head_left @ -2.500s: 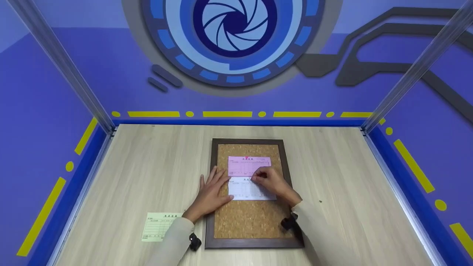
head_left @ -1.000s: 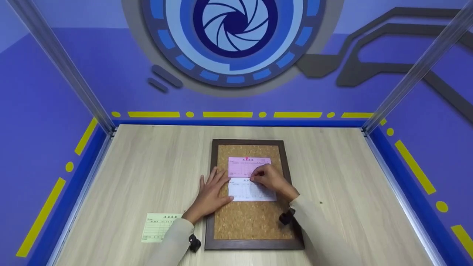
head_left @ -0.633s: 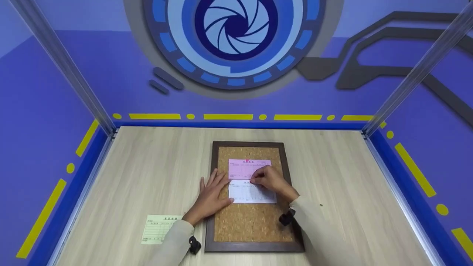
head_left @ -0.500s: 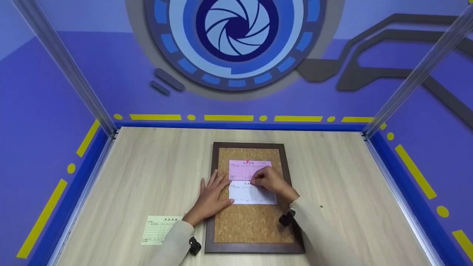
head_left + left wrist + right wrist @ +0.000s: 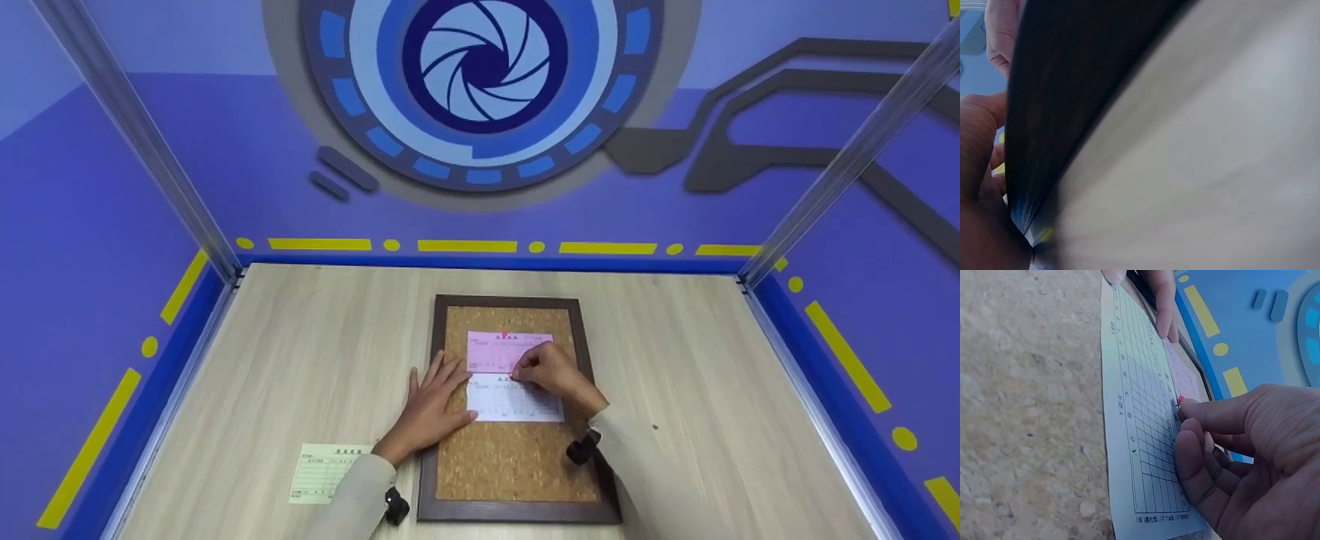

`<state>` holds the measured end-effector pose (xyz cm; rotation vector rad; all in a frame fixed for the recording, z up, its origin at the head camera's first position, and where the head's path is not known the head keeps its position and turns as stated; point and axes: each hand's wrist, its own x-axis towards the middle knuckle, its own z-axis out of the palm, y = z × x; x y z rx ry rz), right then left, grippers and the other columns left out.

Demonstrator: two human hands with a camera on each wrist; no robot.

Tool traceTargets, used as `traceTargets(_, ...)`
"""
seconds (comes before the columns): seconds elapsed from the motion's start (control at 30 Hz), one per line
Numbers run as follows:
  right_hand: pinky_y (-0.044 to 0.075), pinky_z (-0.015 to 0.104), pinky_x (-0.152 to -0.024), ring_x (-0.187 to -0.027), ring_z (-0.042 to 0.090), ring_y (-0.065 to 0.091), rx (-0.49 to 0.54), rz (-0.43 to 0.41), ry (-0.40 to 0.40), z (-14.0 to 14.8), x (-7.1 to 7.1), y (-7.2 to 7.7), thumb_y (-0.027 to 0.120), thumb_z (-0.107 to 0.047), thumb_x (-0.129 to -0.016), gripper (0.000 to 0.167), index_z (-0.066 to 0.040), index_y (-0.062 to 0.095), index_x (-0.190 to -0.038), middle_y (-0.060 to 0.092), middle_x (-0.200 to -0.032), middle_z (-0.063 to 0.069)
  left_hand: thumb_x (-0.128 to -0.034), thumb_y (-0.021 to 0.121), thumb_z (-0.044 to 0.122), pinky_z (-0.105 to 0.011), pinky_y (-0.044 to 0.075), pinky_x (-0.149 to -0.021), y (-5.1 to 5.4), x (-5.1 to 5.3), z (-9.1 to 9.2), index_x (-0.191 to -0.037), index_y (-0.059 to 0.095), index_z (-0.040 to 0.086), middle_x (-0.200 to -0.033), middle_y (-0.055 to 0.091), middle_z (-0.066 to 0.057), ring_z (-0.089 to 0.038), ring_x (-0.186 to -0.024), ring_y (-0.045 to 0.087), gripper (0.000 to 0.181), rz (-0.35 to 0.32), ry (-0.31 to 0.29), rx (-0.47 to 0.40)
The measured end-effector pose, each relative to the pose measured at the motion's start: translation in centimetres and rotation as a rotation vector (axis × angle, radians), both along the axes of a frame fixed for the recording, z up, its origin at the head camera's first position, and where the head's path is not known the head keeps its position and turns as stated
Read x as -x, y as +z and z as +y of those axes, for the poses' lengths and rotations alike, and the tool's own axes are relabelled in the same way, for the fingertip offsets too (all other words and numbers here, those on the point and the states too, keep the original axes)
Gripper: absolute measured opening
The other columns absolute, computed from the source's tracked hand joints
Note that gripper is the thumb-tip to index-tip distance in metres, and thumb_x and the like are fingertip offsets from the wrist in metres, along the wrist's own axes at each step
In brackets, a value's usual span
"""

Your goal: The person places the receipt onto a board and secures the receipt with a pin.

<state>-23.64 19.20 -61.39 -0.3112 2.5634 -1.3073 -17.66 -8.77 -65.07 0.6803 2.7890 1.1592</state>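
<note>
Right wrist view, right of centre: a red pushpin (image 5: 1181, 400), only a speck in head view, was pinched by the right hand (image 5: 1278, 444) at a white slip (image 5: 1140, 433), touched by the spread-fingered left hand (image 5: 430, 409).

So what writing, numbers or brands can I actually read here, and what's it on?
None can be read with certainty:
White slip: printed lines and a grid; characters sideways and too blurred in the right wrist view.
Pink slip: heading and small print, too small.
Green slip: heading and small print, too small; partly covered by a sleeve.
I see no brand anywhere.
</note>
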Motion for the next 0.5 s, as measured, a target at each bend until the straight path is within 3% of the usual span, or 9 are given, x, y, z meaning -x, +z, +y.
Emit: traceTargets(0.5,0.044,0.02,-0.051,-0.058,0.01,0.057,-0.047,-0.036,-0.035,-0.67,0.21,0.78,0.086,-0.004,-0.093,0.018,-0.003,0.078,-0.077,0.065,-0.065,-0.002,-0.0947,0.083,0.037,-0.084,-0.002,-0.124,0.25,-0.13,-0.14,-0.156,0.06,0.008,-0.175,0.04,-0.018,-0.046,-0.169,0.012,0.072,-0.004,-0.002,0.005)
